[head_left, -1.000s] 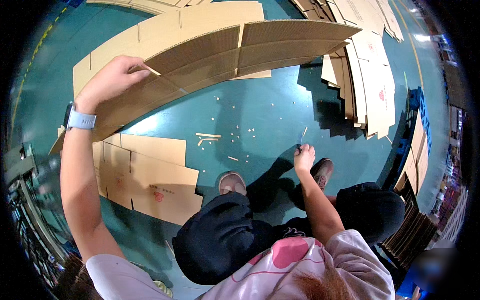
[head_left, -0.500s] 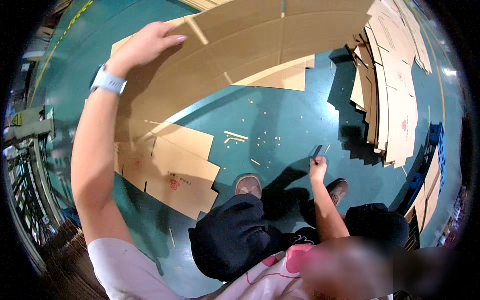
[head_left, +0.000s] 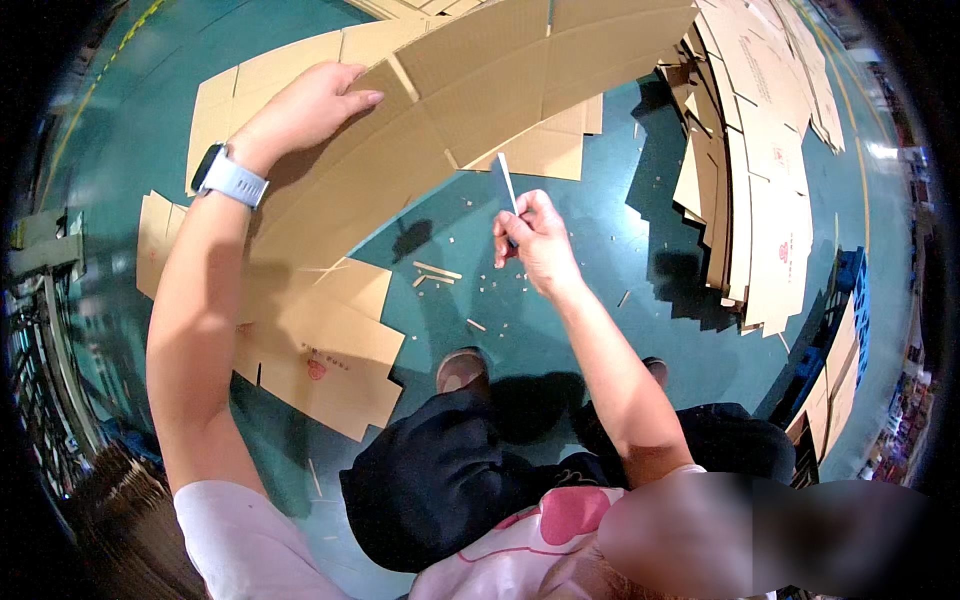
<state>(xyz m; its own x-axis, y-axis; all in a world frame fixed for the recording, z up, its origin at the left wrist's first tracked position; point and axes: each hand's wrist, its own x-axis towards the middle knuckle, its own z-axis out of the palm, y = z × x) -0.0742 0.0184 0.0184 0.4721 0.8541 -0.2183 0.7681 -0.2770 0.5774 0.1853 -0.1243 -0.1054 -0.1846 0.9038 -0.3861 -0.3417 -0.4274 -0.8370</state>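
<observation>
A large brown cardboard sheet (head_left: 470, 90) with fold lines and narrow slots is held up at a tilt across the upper middle. Gripping its upper left edge is my left hand (head_left: 318, 108), thumb near the edge and the other fingers partly hidden. My right hand (head_left: 540, 245) is closed on a thin, flat, knife-like blade (head_left: 506, 182), pointing up towards the sheet's lower edge. A gap separates the blade's tip from my left hand; whether the tip touches the cardboard I cannot tell.
Flat cardboard pieces (head_left: 330, 360) lie on the green floor (head_left: 560, 340) at the left. A tall stack of cut cardboard (head_left: 770, 200) stands at the right, near a blue pallet (head_left: 850, 270). Thin cardboard scraps (head_left: 438, 271) litter the floor. Metal racking (head_left: 50, 330) is at the far left.
My right hand has risen from low beside my foot, up and left towards the cardboard sheet, with the blade. My left hand still grips the sheet, which has shifted slightly.
</observation>
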